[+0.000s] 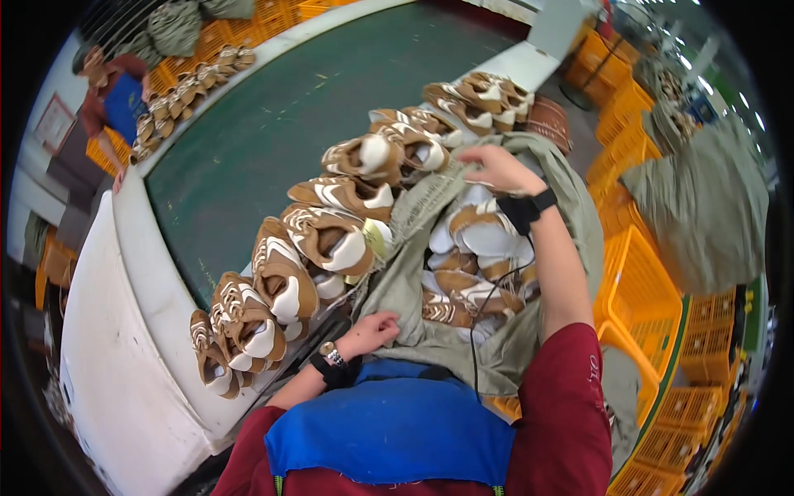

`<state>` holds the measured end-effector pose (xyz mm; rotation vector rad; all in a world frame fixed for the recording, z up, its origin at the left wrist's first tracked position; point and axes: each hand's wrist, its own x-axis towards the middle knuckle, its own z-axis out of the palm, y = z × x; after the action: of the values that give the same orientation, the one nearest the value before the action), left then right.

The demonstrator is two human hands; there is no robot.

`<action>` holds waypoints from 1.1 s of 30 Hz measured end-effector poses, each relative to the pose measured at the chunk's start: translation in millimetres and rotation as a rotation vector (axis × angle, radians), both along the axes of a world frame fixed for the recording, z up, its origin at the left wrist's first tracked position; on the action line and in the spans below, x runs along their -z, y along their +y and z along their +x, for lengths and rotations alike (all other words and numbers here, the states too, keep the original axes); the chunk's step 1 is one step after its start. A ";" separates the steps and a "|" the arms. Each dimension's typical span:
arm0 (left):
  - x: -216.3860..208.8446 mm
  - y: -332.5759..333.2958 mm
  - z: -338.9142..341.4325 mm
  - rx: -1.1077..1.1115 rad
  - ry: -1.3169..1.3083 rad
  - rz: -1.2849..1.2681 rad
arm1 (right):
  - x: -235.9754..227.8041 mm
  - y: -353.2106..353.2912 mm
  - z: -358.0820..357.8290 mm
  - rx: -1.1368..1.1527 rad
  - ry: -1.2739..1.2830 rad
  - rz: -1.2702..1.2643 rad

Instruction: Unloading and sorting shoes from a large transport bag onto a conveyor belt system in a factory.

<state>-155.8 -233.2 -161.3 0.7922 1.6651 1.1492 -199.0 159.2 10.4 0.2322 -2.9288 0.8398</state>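
A grey-green cloth sack (579, 194) lies spread in front of me, its mouth wide apart, with several brown-and-white sneakers (488, 230) piled inside. At the far side of the mouth, my right hand (500, 171) pinches the sack's edge. Nearer my body, my left hand (368, 333) has its fingers curled at the sack's left edge, partly hidden in the folds. More sneakers (327, 238) stand in a long row on the white ledge left of the sack. A pale yellow tag (378, 240) shows beside one of them.
Beyond the row runs a green conveyor belt (273, 124). Across it, a person (112, 91) in a blue apron stands by another row of sneakers (186, 91). Orange crates (637, 289) and a bulging grey-green sack (707, 207) fill the right. A thin black cord (475, 347) hangs over my sack.
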 end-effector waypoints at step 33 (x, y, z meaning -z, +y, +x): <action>-132.7 43.7 -361.3 0.134 0.826 -0.731 | 11.2 -127.0 -16.9 0.064 0.266 0.132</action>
<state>-517.1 -189.5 -28.5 0.9127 2.4255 0.0170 -215.9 32.2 -0.9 0.2373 -2.7264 0.5589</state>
